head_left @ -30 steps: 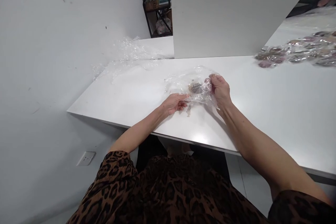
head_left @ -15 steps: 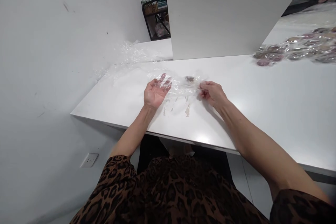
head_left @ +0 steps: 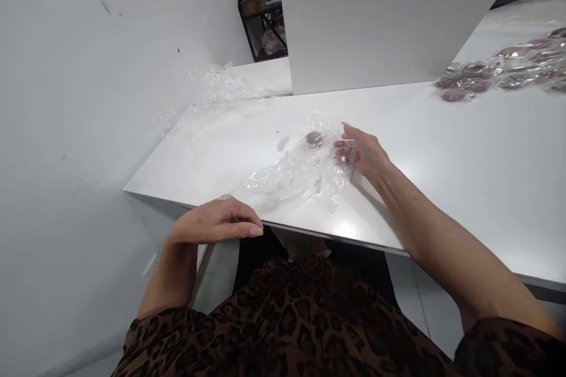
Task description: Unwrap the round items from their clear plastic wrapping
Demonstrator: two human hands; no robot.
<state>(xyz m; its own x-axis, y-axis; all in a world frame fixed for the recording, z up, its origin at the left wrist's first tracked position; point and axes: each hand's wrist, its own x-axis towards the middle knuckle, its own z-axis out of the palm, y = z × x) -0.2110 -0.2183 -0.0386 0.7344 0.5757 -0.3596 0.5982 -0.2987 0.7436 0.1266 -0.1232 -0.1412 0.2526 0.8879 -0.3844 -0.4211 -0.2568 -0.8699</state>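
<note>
A clear, crinkled plastic bag (head_left: 287,174) lies spread on the white table (head_left: 216,159). Near its far end shows a small dark brown oval piece (head_left: 314,139); whether it sits inside or under the film I cannot tell. My right hand (head_left: 360,150) is at the bag's right side, fingers apart, with some film over the fingertips. At the table's front edge is my left hand (head_left: 219,221), palm down, fingers stretched out and holding nothing. It is apart from the bag.
More crumpled clear film (head_left: 216,88) lies against the wall at the back left. Several wrapped brown and pink pieces (head_left: 477,79) lie at the far right. A grey-white panel (head_left: 362,23) stands along the table's back, and a black shelf (head_left: 260,23) is beyond it.
My left hand has come out from the plastic and moved back left to the table edge. The bag now lies flatter and nearer the front. My right hand's fingers have opened.
</note>
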